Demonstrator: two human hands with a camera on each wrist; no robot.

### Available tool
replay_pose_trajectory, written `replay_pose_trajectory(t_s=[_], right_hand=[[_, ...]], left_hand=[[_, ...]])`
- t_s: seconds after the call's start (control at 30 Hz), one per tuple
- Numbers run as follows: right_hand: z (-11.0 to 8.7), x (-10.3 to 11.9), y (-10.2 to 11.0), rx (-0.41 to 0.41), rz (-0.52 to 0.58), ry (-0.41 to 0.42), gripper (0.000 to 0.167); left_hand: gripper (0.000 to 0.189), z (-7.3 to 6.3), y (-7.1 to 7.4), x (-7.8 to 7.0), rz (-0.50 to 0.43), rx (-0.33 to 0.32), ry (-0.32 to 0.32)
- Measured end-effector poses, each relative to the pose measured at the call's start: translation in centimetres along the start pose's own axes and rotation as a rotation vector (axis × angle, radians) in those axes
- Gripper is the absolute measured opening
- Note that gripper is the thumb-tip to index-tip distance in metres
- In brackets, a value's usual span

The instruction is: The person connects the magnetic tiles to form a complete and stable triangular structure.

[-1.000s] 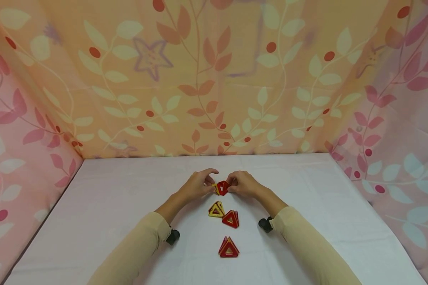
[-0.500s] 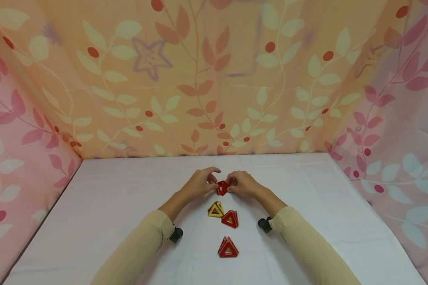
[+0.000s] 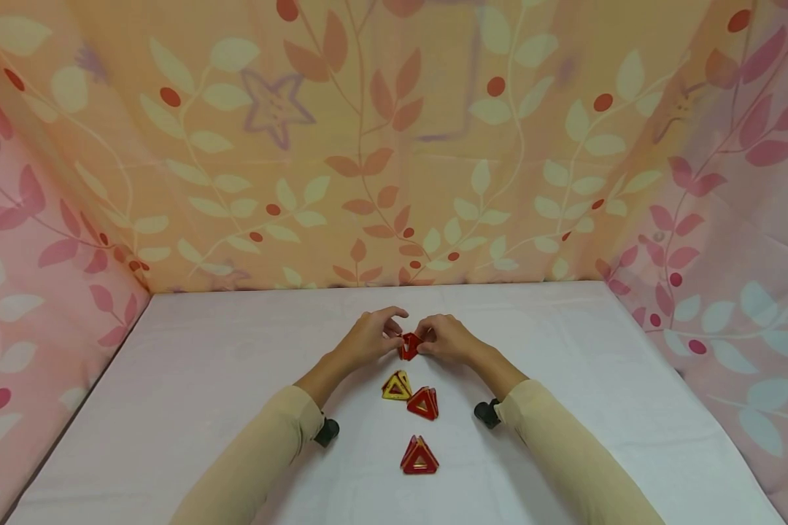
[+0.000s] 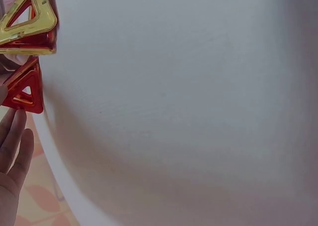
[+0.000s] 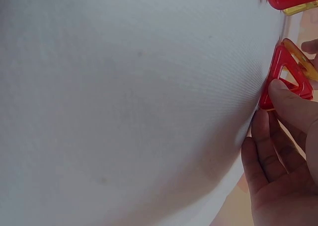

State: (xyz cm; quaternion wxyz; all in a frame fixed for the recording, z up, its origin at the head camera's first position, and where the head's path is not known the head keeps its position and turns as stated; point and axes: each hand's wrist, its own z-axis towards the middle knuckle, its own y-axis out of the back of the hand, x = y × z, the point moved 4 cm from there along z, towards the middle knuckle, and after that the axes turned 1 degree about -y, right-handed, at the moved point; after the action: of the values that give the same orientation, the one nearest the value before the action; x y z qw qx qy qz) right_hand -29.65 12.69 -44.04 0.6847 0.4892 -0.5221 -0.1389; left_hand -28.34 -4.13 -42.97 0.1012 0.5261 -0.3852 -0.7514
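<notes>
In the head view my left hand [image 3: 366, 338] and right hand [image 3: 448, 338] meet over a small pyramid of magnetic triangle tiles [image 3: 410, 346] toward the table's far side. My right thumb presses a red triangle tile [image 5: 284, 72], with fingers behind it. A yellow-orange triangle tile [image 5: 300, 59] leans against the red one on the left hand's side. My left fingers and thumb pinch that side of the pyramid, the left index finger raised above it. In the left wrist view a red face [image 4: 27, 94] shows by my left fingertips; much of the grip is hidden.
Closer to me stand a yellow tile pyramid [image 3: 397, 386] and a red one [image 3: 423, 403], side by side. Another red pyramid [image 3: 419, 456] stands nearer the front. White cloth covers the table [image 3: 223, 364]; a patterned curtain [image 3: 368, 146] rises behind.
My left hand has moved slightly right, bringing the yellow-orange tile in against the red one, so less yellow shows. My right hand has stayed in place.
</notes>
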Motion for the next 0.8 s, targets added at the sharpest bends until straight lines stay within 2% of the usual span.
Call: replay_pose_trajectory(t_s=[0.43,0.57,0.7,0.8], right_hand=[[0.0,0.0,-0.1,0.001,0.000,-0.010,0.009],[-0.1,-0.2,0.1,0.022,-0.002,-0.019,0.013],[-0.4,-0.3,0.6,0.050,-0.003,-0.011,0.023],[-0.8,-0.6,1.3,0.028,-0.048,-0.001,0.026]], left_hand=[[0.044,-0.2,-0.1,0.2,-0.009,0.031,0.029],[0.043,-0.4,0.1,0.4,0.024,0.020,0.029],[0.038,-0.7,1.0,0.8,0.080,-0.017,0.034],[0.034,-1.2,2.3,1.4,0.145,-0.063,0.041]])
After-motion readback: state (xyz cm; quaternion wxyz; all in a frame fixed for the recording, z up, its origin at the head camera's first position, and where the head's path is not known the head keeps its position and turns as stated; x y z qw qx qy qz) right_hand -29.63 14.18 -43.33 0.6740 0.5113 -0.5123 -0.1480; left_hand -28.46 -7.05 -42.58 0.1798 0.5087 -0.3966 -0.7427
